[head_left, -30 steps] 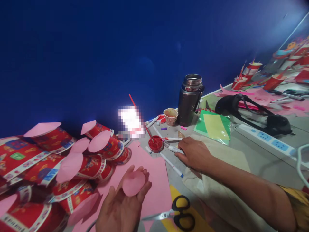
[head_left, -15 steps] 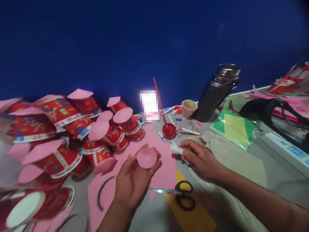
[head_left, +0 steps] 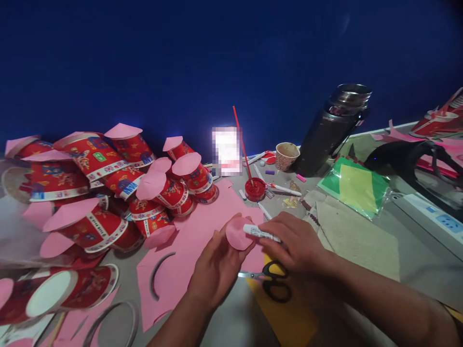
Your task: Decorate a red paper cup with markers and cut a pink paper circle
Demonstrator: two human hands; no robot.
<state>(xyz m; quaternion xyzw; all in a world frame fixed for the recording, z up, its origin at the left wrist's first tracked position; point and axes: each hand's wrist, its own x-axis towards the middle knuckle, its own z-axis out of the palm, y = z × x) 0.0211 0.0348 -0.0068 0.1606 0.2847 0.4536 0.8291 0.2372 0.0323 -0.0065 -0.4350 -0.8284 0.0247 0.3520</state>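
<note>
My left hand (head_left: 217,265) holds a small pink paper circle (head_left: 237,233) upright in its fingertips, just above a large pink paper sheet (head_left: 188,250) with curved cut-outs. My right hand (head_left: 294,243) grips a white marker-like tube (head_left: 261,233), whose tip touches the circle's right edge. Black-handled scissors (head_left: 273,282) lie on a yellow sheet (head_left: 289,318) right below both hands.
A heap of red printed paper cups (head_left: 108,193) with pink paper covers fills the left. Behind are a red paint lid (head_left: 255,189) with a red stick, a small paper cup (head_left: 287,155), a dark thermos (head_left: 331,130), green-yellow paper in a sleeve (head_left: 349,188), a power strip (head_left: 434,214).
My right hand picked the white tube off the table and brought it left to the pink circle. My left hand lifted the circle toward it. The view swung left.
</note>
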